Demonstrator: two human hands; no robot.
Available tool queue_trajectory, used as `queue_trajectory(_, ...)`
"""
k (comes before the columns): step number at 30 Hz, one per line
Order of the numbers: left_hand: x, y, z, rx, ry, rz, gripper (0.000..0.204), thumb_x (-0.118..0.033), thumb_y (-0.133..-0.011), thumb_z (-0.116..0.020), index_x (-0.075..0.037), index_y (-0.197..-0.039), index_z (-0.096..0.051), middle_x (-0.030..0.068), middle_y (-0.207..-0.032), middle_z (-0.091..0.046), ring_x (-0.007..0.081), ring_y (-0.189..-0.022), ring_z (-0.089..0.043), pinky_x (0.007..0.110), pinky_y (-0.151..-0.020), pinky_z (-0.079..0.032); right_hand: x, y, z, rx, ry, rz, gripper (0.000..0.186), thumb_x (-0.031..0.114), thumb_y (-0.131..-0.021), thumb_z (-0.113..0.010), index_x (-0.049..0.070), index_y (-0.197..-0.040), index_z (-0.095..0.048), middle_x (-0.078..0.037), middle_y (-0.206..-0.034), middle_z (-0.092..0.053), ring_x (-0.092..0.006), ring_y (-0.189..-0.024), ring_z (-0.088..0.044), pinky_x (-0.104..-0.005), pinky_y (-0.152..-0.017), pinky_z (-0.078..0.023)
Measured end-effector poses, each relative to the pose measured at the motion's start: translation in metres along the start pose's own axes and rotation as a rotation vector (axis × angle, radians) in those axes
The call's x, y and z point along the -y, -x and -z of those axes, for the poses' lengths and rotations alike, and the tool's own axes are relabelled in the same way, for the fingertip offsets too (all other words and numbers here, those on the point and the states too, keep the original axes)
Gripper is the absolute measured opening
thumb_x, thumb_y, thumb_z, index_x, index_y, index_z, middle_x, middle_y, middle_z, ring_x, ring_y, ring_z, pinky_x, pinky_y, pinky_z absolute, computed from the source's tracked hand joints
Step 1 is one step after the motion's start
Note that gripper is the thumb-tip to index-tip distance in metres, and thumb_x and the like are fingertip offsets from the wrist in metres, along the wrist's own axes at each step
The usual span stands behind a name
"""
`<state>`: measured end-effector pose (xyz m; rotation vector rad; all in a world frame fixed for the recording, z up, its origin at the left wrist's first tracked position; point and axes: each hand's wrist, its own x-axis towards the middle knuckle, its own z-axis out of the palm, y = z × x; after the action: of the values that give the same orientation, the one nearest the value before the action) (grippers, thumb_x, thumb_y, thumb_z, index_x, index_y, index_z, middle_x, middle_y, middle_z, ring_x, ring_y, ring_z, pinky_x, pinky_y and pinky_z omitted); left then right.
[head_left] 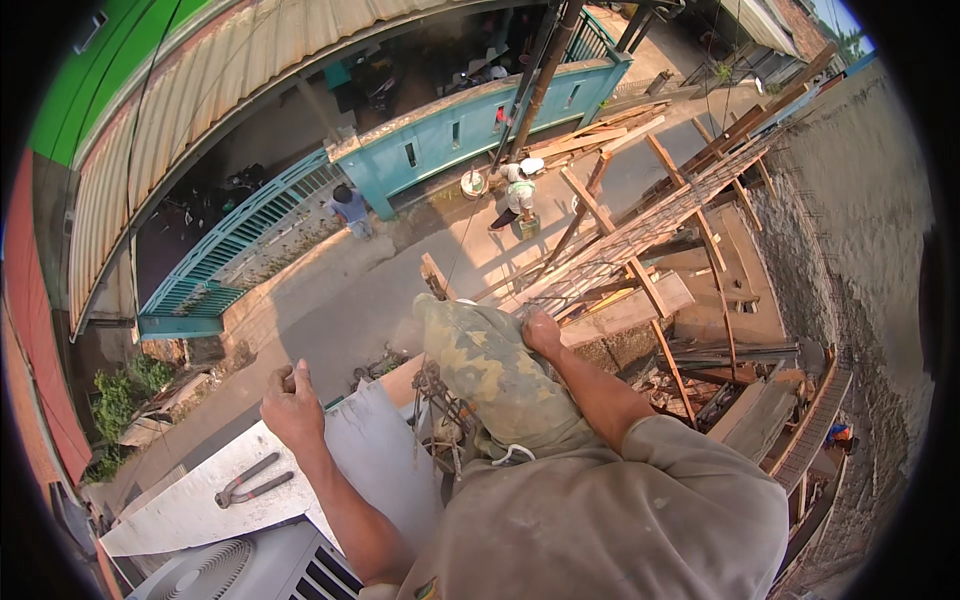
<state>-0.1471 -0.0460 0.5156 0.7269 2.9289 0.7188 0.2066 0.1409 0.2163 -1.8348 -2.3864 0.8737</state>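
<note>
My left hand (pixel 293 405) is raised above a white panel (pixel 185 480), its fingers apart and holding nothing. On that panel, close to my left forearm, lies a pair of pincers (pixel 250 482) with their dark handles spread. My right hand (pixel 541 333) is curled beside my knee in camouflage trousers (pixel 490 350), by the end of a wooden board (pixel 628 310). Its fingertips are turned away, so anything inside the curl is hidden. A tangle of rusty wire or bar ends (pixel 432 395) sits between my left forearm and my leg.
An outdoor air-conditioner unit (pixel 250 568) stands below the panel. Timber framing with long reinforcing bars (pixel 640 235) extends to the right, beside a rough grey wall (pixel 870 200). Far below, a street (pixel 350 310) holds two people, one in a white helmet (pixel 532 166) near a bucket (pixel 473 184).
</note>
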Motion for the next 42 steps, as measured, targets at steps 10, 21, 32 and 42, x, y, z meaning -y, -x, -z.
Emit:
queue_trajectory(10,0.008,-0.005,-0.007,0.021,-0.01,0.002,0.034,-0.031,-0.085,-0.07,0.001,-0.097,-0.071,0.0122,-0.069,-0.068,0.0244,-0.065,-0.066,0.036,-0.065,-0.05,-0.009,-0.009,-0.024,-0.211,0.051,0.167,0.022,0.016,-0.087,-0.052,-0.002,-0.084,-0.064,-0.021,-0.092,-0.059,-0.0411,-0.08,-0.063,-0.0503,-0.07,-0.052)
queue_trajectory(21,0.003,-0.005,0.001,0.056,0.019,0.057,0.038,-0.036,-0.084,-0.069,0.0,-0.094,-0.07,0.0114,-0.071,-0.07,0.025,-0.068,-0.067,0.037,-0.067,-0.05,-0.01,-0.026,-0.035,0.005,0.058,0.031,0.026,0.017,-0.08,-0.057,-0.002,-0.095,-0.067,-0.024,-0.092,-0.067,-0.0409,-0.092,-0.065,-0.0492,-0.081,-0.053)
queue_trajectory(32,0.003,-0.023,0.0,0.105,-0.094,0.014,0.041,-0.037,-0.081,-0.072,0.0,-0.097,-0.071,0.0171,-0.083,-0.071,0.0294,-0.077,-0.068,0.04,-0.073,-0.051,0.022,-0.011,-0.007,-0.026,-0.175,-0.159,0.02,0.014,-0.081,-0.054,-0.001,-0.091,-0.063,-0.027,-0.094,-0.067,-0.0428,-0.094,-0.064,-0.0505,-0.084,-0.051)
queue_trajectory(42,-0.017,-0.106,-0.054,-0.026,0.321,-0.311,0.034,-0.002,-0.082,-0.066,0.006,-0.115,-0.059,0.0131,-0.084,-0.068,0.0201,-0.067,-0.066,0.033,-0.059,-0.05,0.013,-0.011,-0.002,-0.022,-0.264,-0.267,0.028,0.016,-0.089,-0.043,0.0,-0.1,-0.063,-0.027,-0.106,-0.064,-0.0425,-0.104,-0.062,-0.0507,-0.09,-0.049)
